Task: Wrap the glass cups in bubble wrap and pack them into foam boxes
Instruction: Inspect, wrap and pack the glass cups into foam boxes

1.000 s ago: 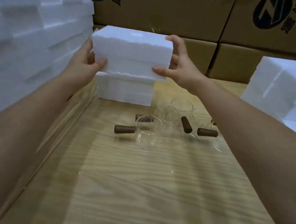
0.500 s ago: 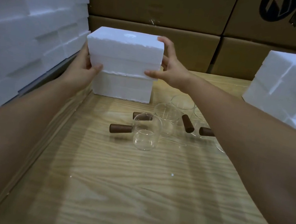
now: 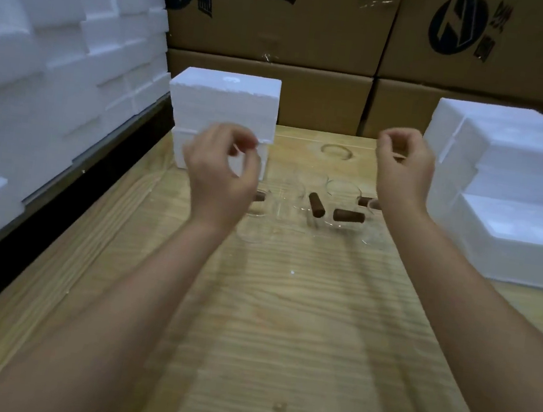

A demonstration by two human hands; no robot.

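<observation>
A white foam box (image 3: 223, 99) sits stacked on a second foam box (image 3: 181, 149) at the far left of the wooden table (image 3: 281, 328). Several clear glass cups (image 3: 341, 189) with brown wooden handles (image 3: 348, 216) stand grouped in front of the stack. My left hand (image 3: 221, 171) hovers before the stack, fingers loosely curled and holding nothing. My right hand (image 3: 403, 168) hangs in the air above the cups, fingers also loosely curled, empty. Both hands are blurred. No bubble wrap is visible.
A wall of white foam boxes (image 3: 58, 56) rises along the left. More foam boxes (image 3: 520, 190) are stacked at the right. Brown cardboard cartons (image 3: 320, 32) close off the back.
Both hands let go of the upper foam box, which now rests on the lower one. The hands have pulled back toward me and apart.
</observation>
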